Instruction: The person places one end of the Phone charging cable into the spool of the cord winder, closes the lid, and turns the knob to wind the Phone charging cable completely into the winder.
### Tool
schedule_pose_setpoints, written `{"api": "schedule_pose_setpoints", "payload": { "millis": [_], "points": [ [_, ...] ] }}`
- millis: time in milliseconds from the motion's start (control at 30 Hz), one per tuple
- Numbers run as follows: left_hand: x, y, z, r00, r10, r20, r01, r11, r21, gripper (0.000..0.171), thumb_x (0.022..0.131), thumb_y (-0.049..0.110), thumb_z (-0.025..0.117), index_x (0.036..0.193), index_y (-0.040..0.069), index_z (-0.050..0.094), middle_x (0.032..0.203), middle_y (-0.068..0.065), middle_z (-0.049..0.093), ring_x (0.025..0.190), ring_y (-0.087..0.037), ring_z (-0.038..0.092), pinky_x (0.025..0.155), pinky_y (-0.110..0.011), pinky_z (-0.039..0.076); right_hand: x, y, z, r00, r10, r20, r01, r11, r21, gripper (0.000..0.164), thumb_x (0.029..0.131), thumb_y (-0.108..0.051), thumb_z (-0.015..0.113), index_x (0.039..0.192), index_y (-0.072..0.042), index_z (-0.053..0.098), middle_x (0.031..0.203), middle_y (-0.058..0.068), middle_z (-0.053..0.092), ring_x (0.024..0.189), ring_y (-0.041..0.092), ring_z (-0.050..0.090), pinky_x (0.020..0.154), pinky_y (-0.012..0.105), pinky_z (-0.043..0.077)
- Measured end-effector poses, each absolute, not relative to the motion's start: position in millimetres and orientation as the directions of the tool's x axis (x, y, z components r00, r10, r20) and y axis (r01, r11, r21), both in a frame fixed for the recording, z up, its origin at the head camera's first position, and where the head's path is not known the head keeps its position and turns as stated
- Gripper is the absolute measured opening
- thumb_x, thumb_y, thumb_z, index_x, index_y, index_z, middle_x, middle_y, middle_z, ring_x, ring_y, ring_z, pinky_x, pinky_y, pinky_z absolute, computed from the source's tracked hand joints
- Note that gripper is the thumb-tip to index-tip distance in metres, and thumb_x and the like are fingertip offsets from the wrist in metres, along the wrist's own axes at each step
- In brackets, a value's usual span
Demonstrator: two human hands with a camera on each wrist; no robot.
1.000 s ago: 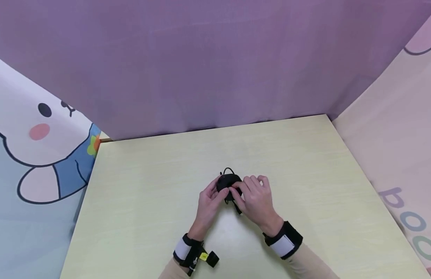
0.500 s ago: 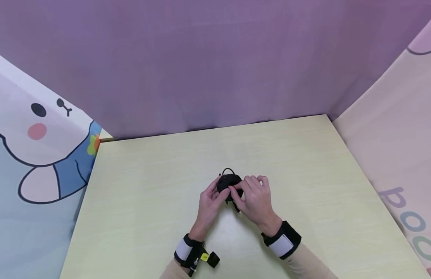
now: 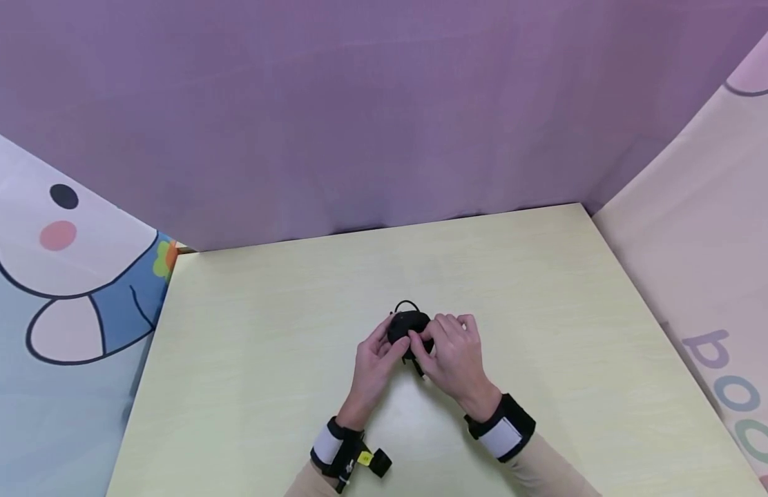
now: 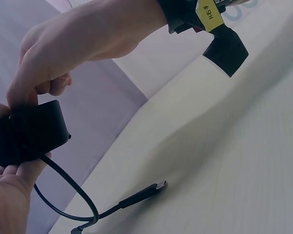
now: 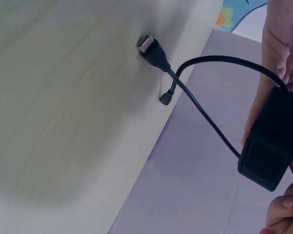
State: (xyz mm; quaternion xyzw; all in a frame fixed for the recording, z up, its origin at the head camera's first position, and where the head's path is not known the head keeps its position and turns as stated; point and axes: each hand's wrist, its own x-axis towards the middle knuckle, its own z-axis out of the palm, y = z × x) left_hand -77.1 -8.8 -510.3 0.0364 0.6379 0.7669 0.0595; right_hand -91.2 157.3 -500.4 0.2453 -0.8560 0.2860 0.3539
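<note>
A small black rounded case [image 3: 404, 324] with a black cable is held between both hands, above the middle of the table. My left hand [image 3: 368, 366] grips its left side, thumb in front and fingers behind. At the right front edge, the thumb and forefinger of my right hand [image 3: 456, 359] pinch the case. From the case [image 4: 36, 131] in the left wrist view, the thin cable [image 4: 71, 183] loops out and ends in a metal-tipped plug [image 4: 141, 194]. The right wrist view shows that plug [image 5: 155, 53] and a second small cable end [image 5: 166, 97]. Fingers partly hide the case.
The pale wooden table [image 3: 284, 304] spreads around the hands. A purple curtain [image 3: 384, 124] stands along its back edge. Printed cloths hang at the left [image 3: 79, 310] and right [image 3: 688, 228]. Black bands with small cameras [image 3: 380, 462] circle the wrists.
Both hands stay almost in place on the case. My right hand has shifted very slightly left, and the hanging plug has swung slightly left. The left cloth has moved a little.
</note>
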Motion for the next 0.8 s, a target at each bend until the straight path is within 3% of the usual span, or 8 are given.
{"api": "schedule_pose_setpoints", "payload": {
  "millis": [500, 800],
  "points": [
    [-77.5, -7.4, -512.4, -0.991, 0.135, 0.008, -0.021, -0.208, 0.978, 0.062, 0.100, 0.007, 0.066, 0.153, -0.010, 0.039, 0.146, -0.033, 0.052, 0.120, -0.012, 0.065, 0.097, -0.022, 0.053, -85.5, 152.5, -499.8, -0.692, -0.145, 0.707, -0.587, 0.682, -0.435, 0.031, 0.096, -0.022, 0.068, 0.069, -0.012, 0.056, 0.062, -0.002, 0.057, 0.056, 0.019, 0.057, 0.067, 0.037, 0.038],
    [-81.4, -4.5, -514.7, -0.995, 0.104, 0.003, -0.021, -0.222, 0.975, 0.059, 0.097, 0.009, 0.071, 0.151, 0.000, 0.049, 0.140, -0.028, 0.060, 0.120, -0.015, 0.066, 0.095, -0.024, 0.055, -86.5, 150.5, -502.5, -0.684, -0.095, 0.724, -0.595, 0.647, -0.477, 0.030, 0.099, -0.020, 0.066, 0.072, -0.009, 0.057, 0.062, 0.001, 0.056, 0.055, 0.019, 0.054, 0.067, 0.037, 0.037]
  ]
}}
